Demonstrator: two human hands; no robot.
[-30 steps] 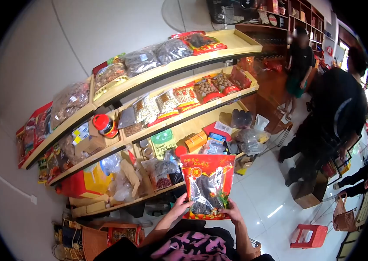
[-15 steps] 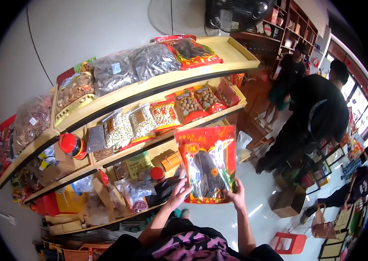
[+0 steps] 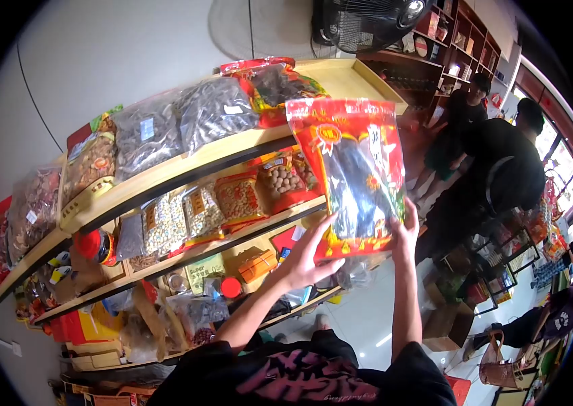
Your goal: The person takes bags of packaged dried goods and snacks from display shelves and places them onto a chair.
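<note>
Both hands hold up a red plastic bag [image 3: 361, 183] with a clear window showing dark dried food, its exact kind unclear. My left hand [image 3: 310, 260] grips the bag's lower left edge, thumb in front and fingers partly behind and below. My right hand [image 3: 405, 230] is closed on the lower right edge, thumb over the front. The bag stands nearly upright before the shelf's right end, hiding part of the middle tier. Up on the top tier, close to the bag, lies a similar red bag [image 3: 286, 88] of dark dried goods.
A tiered wooden shelf [image 3: 158, 166] carries clear bags of dark dried goods [image 3: 147, 128] and white bean-like packets [image 3: 164, 220]. A red-lidded jar [image 3: 95, 247] stands at left. Two people in dark clothes [image 3: 503, 162] stand at right, near cardboard boxes [image 3: 450, 325]. A black fan [image 3: 371, 24] is overhead.
Both hands have raised the red bag and moved it right, from in front of the lower shelf to the top tier's height. The view has shifted slightly.
</note>
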